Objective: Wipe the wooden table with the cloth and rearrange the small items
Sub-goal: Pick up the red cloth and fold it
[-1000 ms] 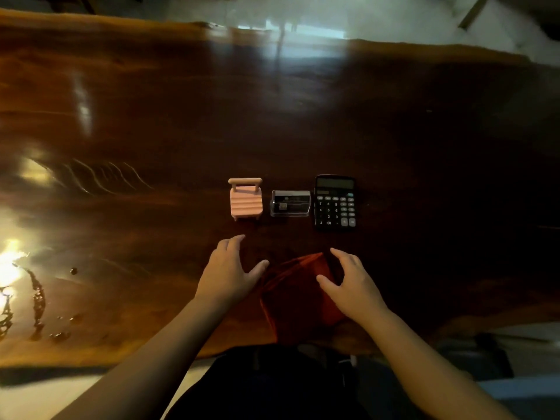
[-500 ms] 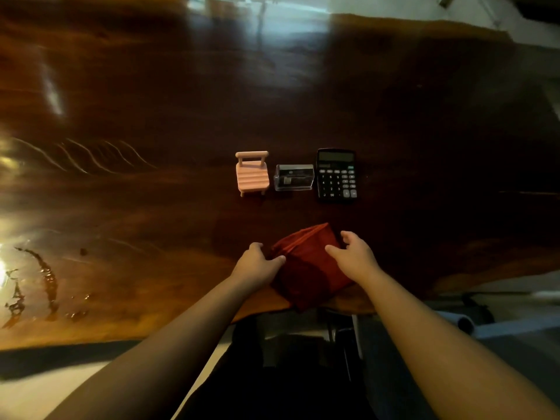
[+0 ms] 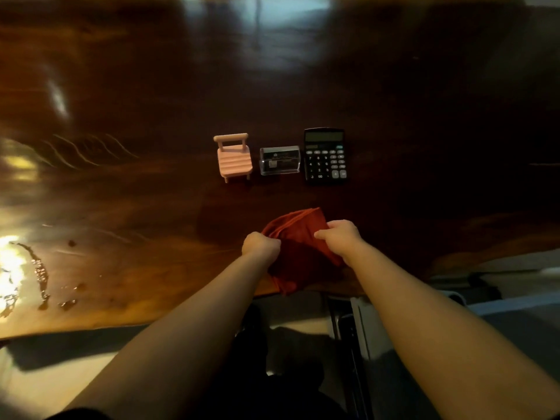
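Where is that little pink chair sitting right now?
In the head view the little pink chair stands on the wooden table at the left end of a row, beside the clear card holder, with the calculator further right.

You reached both bare forearms forward, near centre; your left hand (image 3: 260, 244) and right hand (image 3: 341, 234) were closed in fists, close together, gripping fabric.

Head view: looks forward-down, close over near table (image 3: 151, 86) edge.
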A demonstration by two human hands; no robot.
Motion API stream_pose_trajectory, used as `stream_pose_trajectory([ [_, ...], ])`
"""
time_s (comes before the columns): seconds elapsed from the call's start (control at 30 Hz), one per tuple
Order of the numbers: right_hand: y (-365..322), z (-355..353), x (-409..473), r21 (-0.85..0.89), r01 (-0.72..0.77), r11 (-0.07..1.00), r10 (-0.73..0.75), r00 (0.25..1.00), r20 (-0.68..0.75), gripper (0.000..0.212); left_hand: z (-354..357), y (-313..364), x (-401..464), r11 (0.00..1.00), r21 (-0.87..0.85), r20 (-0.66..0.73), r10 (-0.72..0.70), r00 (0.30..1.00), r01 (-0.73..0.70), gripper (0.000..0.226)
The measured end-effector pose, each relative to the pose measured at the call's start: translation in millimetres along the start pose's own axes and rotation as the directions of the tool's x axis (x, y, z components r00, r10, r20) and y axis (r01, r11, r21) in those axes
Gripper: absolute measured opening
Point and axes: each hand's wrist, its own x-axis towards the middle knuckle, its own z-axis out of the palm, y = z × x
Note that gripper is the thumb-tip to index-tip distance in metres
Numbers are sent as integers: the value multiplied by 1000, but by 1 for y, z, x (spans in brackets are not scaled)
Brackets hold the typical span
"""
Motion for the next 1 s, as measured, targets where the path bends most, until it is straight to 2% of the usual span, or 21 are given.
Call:
stream_pose_trajectory([
  [0.03, 1, -4, -3, 28, 9, 1000, -9, 1000, 15, 7, 2, 1, -1, 1000, 10, 2, 10, 1000, -10, 31],
  [0.17, 8, -25, -25, 71, 69, 995, -76, 992, 98, 8, 2, 5, -9, 996, 13, 30, 92, 995, -92, 32],
  [0.3, 22, -50, -54, 134, 126, 983, -140, 985, 101, 21, -4, 9, -29, 971, -107, 94, 222, 971, -212, 36],
  [0.43, 44, -82, -91, 197, 170, 965, -191, 978, 90, 39, -4, 17, -61, 898, -208, 173, 424, 889, -388, 26],
  [0.57, 66, -113, -133, 233, 242, 942, -249, 968, 1, 52, 0, 29, -103, 827, -255, 268, 559, 785, -502, 27],
  [0.67, 82, -134, -167, 318, 283, 905, -280, 958, -55, 46, 6, 38, -138, 785, -265, 341, 620, 707, -560, 26],
  [0.8, 106, -148, -216, 534, 311, 786, -281, 949, -139, 21, 25, 45, -184, 752, -276, 405, 656, 637, -598, 27],
  [1.0, 153, -158, -268, 668, 352, 656, -230, 936, -267, 25, 69, 46, -242, 748, -276, 544, 640, 543, -604, 27],
])
